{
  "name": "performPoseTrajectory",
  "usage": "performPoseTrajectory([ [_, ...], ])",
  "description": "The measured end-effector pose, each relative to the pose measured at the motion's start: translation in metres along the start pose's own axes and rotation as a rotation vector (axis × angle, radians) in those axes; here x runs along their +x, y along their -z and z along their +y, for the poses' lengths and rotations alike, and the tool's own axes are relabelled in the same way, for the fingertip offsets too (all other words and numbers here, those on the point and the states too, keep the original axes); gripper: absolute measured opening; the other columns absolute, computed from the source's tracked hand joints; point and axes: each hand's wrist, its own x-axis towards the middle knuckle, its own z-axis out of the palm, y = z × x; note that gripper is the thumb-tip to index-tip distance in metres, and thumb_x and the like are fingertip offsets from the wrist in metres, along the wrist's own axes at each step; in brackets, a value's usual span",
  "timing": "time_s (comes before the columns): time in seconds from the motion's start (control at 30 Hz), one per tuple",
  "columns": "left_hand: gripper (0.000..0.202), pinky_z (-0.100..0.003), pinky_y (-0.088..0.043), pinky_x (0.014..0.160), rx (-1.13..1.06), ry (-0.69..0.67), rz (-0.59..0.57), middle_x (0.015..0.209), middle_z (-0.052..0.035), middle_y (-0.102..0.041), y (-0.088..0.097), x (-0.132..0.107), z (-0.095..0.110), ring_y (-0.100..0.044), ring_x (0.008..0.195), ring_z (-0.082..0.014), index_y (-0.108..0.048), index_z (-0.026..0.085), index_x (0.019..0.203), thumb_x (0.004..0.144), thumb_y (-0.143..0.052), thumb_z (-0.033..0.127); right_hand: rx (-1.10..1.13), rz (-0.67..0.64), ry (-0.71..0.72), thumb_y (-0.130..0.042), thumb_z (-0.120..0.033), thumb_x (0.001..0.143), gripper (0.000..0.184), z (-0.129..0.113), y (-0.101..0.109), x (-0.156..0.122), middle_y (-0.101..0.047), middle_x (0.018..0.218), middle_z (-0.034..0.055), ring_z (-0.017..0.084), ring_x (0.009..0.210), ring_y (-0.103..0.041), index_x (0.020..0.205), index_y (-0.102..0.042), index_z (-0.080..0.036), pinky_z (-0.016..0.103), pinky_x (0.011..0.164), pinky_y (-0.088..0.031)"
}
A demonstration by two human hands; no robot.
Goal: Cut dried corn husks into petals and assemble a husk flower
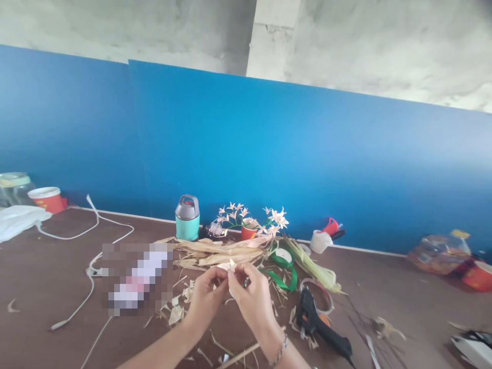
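Left hand and right hand pinch a pale husk-like piece between fingertips; apparently thin, it could split if either twists or pulls too hard.

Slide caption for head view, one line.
Left hand and right hand meet at a small pale piece near dried husks, glue gun alongside.
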Motion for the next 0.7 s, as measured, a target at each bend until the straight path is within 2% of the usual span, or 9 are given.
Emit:
performPoseTrajectory([
  [0.33, 0.013, -0.026, -0.041, 0.06, 0.051, -0.029, 0.037, 0.06, -0.0015, -0.063, -0.001, -0.0028, 0.01, -0.054, 0.061, -0.0171, -0.062, 0.018, 0.06, 0.067, -0.061, 0.029, -0.016, 0.03, 0.02, -0.052, -0.023, 0.075, 0.013, 0.0017, -0.0012, -0.0008, -0.058, 0.061, -0.0004, 0.013, 0.057, -0.052, 0.064, -0.056, -0.018, 0.022, 0.054, -0.038],
  [0.7, 0.012, -0.025, -0.041, 0.06, 0.026, -0.021, 0.033, 0.061, -0.0008, -0.063, -0.0001, -0.0019, 0.0032, -0.052, 0.06, -0.016, -0.064, 0.017, 0.063, 0.067, -0.063, 0.029, -0.011, 0.021, 0.009, -0.053, -0.022, 0.074, 0.011, 0.0017, -0.0013, -0.001, -0.061, 0.063, 0.0011, 0.014, 0.058, -0.054, 0.066, -0.059, -0.017, 0.023, 0.055, -0.041],
])
